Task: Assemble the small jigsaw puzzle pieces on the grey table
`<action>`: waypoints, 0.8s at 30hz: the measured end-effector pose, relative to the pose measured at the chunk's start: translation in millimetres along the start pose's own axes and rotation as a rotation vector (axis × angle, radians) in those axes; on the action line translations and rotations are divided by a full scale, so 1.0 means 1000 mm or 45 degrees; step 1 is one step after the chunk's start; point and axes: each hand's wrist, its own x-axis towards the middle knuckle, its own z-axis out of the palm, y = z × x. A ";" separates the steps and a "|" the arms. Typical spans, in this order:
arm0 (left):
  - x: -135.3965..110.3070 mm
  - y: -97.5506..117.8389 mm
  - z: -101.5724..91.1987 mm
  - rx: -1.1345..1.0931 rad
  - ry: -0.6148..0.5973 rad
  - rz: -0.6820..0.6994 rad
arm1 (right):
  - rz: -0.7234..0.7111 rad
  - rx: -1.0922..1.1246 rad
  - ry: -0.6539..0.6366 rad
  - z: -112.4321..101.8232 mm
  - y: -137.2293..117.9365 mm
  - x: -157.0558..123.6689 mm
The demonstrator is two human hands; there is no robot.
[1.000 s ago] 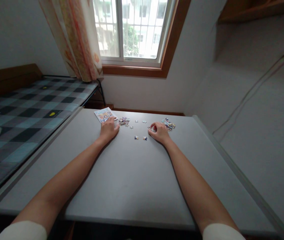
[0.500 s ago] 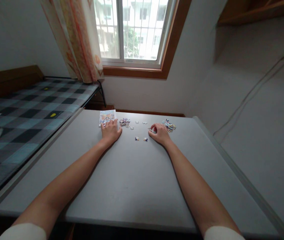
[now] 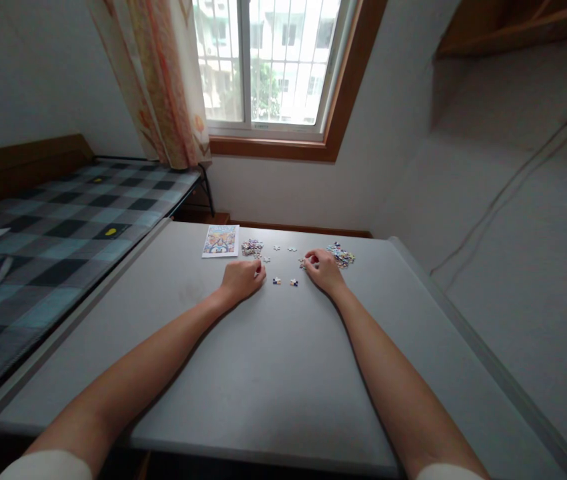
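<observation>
My left hand (image 3: 244,279) rests low over the table with its fingers curled in, just below a pale jigsaw piece (image 3: 266,260); whatever its fingertips hold, if anything, is hidden. My right hand (image 3: 325,272) is bent into a pinch at a small jigsaw piece (image 3: 302,262), beside the right heap of jigsaw pieces (image 3: 342,255). Two dark-and-white pieces, a left one (image 3: 276,281) and a right one (image 3: 294,283), lie apart between the hands. Farther back are two pale pieces (image 3: 292,249). A printed picture sheet (image 3: 220,241) lies beyond my left hand.
Another heap of pieces (image 3: 252,247) lies right of the sheet. The grey table (image 3: 258,373) has a raised strip along its right edge. A bed with a checked cover (image 3: 63,227) stands at the left, and a wall with a window (image 3: 283,67) lies ahead.
My left hand has come off the picture sheet and moved right and nearer me, its spread fingers now curled. My right hand has barely moved. The view has shifted slightly.
</observation>
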 end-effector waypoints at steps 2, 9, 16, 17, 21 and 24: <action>0.000 0.000 0.000 -0.010 -0.014 -0.073 | -0.004 0.009 0.013 0.000 0.000 0.000; 0.001 0.002 -0.004 0.103 -0.005 -0.123 | -0.024 0.033 0.057 0.003 0.002 0.000; 0.001 0.002 -0.005 0.089 0.046 -0.330 | -0.033 0.034 0.051 0.004 0.003 0.000; 0.002 0.002 -0.005 0.080 0.064 -0.354 | -0.032 0.036 0.047 0.004 0.003 0.000; 0.002 0.002 -0.005 0.088 0.050 -0.297 | -0.023 0.045 0.046 0.003 0.002 -0.001; 0.001 0.002 -0.006 0.110 0.029 -0.217 | -0.022 0.034 0.041 0.003 0.002 0.000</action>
